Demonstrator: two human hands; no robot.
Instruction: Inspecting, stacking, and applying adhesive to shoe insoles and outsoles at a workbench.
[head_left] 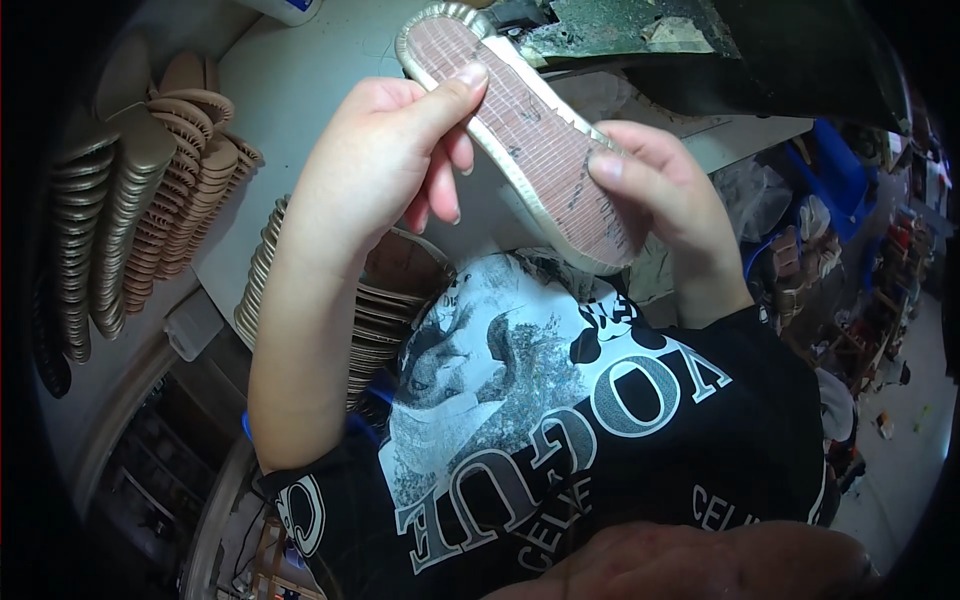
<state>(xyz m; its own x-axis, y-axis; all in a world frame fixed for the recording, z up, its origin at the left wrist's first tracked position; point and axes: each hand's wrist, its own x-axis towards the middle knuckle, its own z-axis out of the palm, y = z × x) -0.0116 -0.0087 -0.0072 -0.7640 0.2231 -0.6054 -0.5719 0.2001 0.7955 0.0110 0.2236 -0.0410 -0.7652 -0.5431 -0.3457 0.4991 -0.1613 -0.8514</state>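
Observation:
Between my hands is a shoe insole (535, 150), its pinkish, finely lined underside turned up and a pale gold covering folded round its edge. Dark handwriting marks that underside. My left hand (405, 150) grips it near the narrow heel end, thumb on top, with other fingers hanging loose below. Toward the wide toe end, my right hand (665, 180) pinches the edge, its thumb pressed on the underside. The insole is tilted, heel away from me and toe close to my body. Part of my right fingers is hidden behind it.
Stacks of gold insoles (135, 220) and tan insoles (185, 190) stand at the left. Another stack (380, 320) sits by my left forearm. A worn green machine (630, 35) rises beyond the white table (275, 90). Right of me are a plastic bag (750, 200) and blue chair (840, 175).

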